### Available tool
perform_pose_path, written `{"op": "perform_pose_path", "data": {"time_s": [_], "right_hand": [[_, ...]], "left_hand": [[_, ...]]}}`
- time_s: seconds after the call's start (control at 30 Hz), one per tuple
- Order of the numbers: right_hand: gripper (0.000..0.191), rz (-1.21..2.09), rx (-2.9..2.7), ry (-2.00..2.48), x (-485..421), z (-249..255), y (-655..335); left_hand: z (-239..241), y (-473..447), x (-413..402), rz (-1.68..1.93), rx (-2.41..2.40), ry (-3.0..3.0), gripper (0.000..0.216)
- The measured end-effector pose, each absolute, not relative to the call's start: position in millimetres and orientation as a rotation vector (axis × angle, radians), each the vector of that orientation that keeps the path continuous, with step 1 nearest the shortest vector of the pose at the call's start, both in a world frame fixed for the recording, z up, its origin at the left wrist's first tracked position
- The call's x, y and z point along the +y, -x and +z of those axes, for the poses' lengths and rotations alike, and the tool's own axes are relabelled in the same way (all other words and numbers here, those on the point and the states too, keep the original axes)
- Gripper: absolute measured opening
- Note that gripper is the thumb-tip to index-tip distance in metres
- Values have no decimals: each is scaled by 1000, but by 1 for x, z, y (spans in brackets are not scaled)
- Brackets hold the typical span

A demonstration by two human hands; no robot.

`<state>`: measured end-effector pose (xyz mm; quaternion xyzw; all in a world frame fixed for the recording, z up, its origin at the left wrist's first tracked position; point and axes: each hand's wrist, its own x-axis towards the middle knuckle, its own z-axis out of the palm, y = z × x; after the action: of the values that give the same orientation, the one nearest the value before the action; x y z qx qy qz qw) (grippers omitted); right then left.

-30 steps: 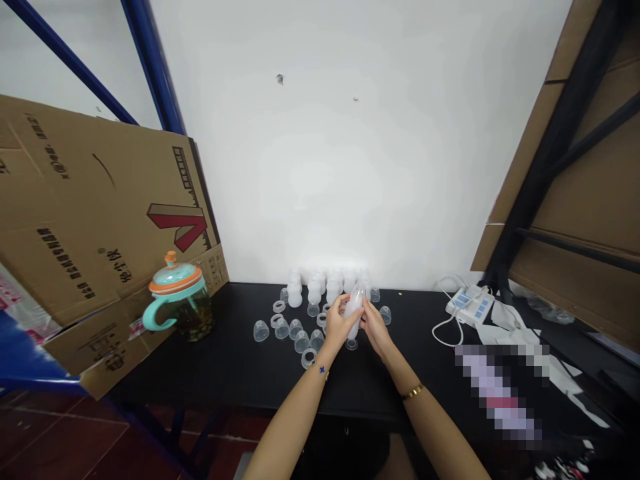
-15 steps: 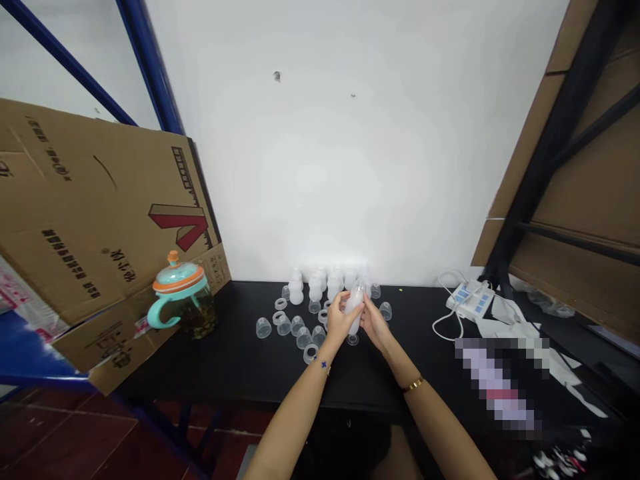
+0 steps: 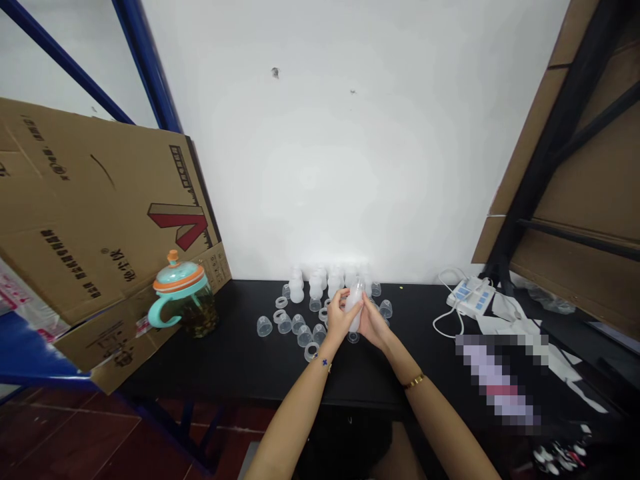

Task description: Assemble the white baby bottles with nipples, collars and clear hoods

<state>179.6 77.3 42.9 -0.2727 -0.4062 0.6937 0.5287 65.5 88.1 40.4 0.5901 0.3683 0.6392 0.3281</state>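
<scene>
L hand [image 3: 339, 316] curled round left side of a translucent white plastic bottle [image 3: 356, 300] w/ clear top, R hand [image 3: 374, 323] cupped on the other side, fingers part-bent on both; bottle's held between them above mid table, slightly tilted, can't tell if base touches. Handling (my guess): light, semi-stiff, smooth so a bit slick, low break risk, may flex if squeezed hard. Best hold = mid body from both sides, light pressure, off the clear top. Surface/room, L to R: blue metal frame [image 3: 150, 73], big brown cardboard box w/ red V print [image 3: 100, 220], clear jug w/ teal handle and orange-trimmed lid [image 3: 185, 293], dark bits inside. Then clear plastic dome caps [image 3: 265, 326] and translucent ring collars [image 3: 281, 303] scattered on the matte black table [image 3: 225, 360]; row of white waisted bottles [image 3: 296, 291] upright behind, near the plain white wall [image 3: 320, 133]. Far R: white power strip w/ blue sockets and cable [image 3: 470, 299], loose white paper approx beside it, pixelated patch nearer, unreadable.
</scene>
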Motion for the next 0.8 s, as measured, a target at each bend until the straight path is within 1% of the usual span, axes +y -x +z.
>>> {"op": "perform_pose_path", "data": {"time_s": [0.2, 0.37, 0.53, 0.8], "right_hand": [[54, 1688, -945, 659, 73, 47, -180], [56, 1726, -952, 631, 71, 50, -179], [54, 1716, -926, 616, 71, 53, -177], [51, 1689, -938, 634, 71, 54, -176]], "left_hand": [[45, -66, 80, 1685, 1068, -1692, 46], [41, -66, 82, 1699, 1145, -1777, 63], [43, -65, 82, 1704, 1091, -1850, 56], [44, -65, 80, 1724, 1056, -1866, 55]]}}
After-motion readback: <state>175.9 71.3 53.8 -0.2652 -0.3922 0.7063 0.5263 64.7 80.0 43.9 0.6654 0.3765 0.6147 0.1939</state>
